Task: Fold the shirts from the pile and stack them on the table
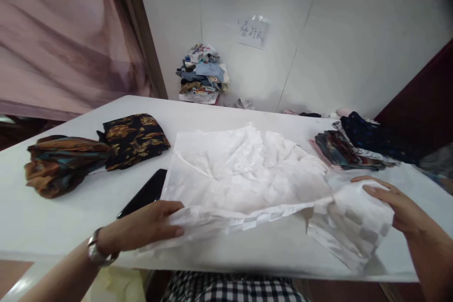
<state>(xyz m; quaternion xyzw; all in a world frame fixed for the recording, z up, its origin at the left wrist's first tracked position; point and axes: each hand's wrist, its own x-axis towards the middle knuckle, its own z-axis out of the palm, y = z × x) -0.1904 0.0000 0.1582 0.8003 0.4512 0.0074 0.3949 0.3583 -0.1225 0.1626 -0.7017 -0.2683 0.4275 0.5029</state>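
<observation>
While both hands [148, 229] grip, cloth [247, 174] apparently lifts.

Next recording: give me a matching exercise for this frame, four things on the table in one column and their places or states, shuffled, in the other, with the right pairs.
Things
1. white garment
2. black phone
3. brown and teal bundle
4. dark folded stack

Places or states
A. far right of the table, behind the right hand
B. spread in the middle, near edge gripped by both hands
C. crumpled at the table's far left
D. flat beside the left hand

Pairs: 1-B, 2-D, 3-C, 4-A
</observation>
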